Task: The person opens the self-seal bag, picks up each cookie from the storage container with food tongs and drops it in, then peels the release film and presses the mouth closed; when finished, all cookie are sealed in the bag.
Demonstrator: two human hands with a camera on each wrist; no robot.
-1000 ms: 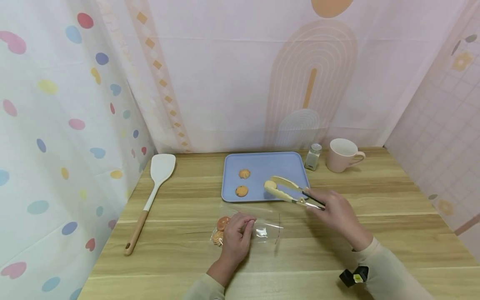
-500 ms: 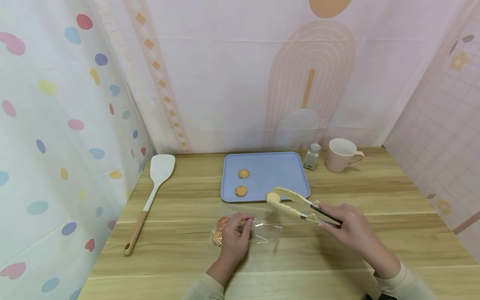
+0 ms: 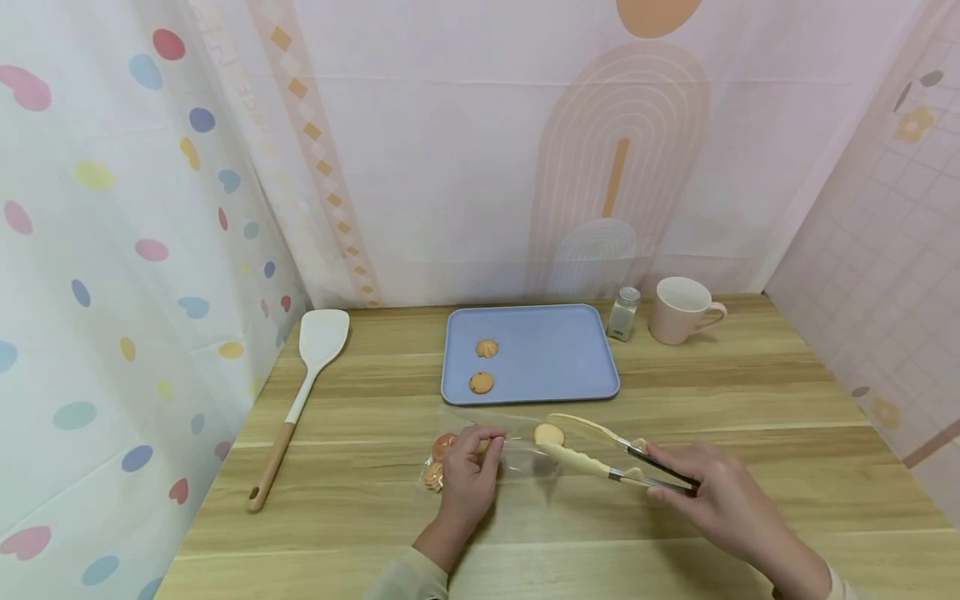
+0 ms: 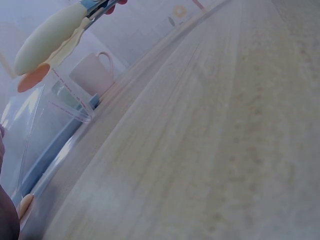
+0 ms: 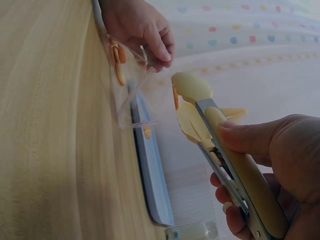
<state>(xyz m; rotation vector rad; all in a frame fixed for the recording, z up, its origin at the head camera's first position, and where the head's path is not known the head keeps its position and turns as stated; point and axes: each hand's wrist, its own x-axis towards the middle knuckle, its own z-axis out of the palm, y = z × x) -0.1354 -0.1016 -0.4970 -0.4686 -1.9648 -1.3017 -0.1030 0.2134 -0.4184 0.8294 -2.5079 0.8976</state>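
Note:
My left hand (image 3: 467, 479) pinches the upper film of a clear plastic bag (image 3: 528, 468), lifting it so the right end gapes, as the right wrist view shows. Several cookies (image 3: 444, 446) are at the bag's left end, partly hidden by that hand. In my right hand (image 3: 723, 500) are tongs (image 3: 585, 458) with cream-coloured tips. They grip a round pale cookie (image 3: 549, 434), raised near the bag's open end; the left wrist view shows this cookie (image 4: 34, 78) at the tips.
Behind the bag lies a blue tray (image 3: 558, 350) bearing a fluted cookie (image 3: 487, 348) and a round speckled cookie (image 3: 482, 382). A glass shaker (image 3: 623, 315) and a pink mug (image 3: 678, 312) stand right of it. A white spatula (image 3: 318, 346) with wooden handle lies left.
The right hand has brought the tongs and pale cookie from over the tray toward the person, to the bag's open end. The left hand has kept its place on the bag.

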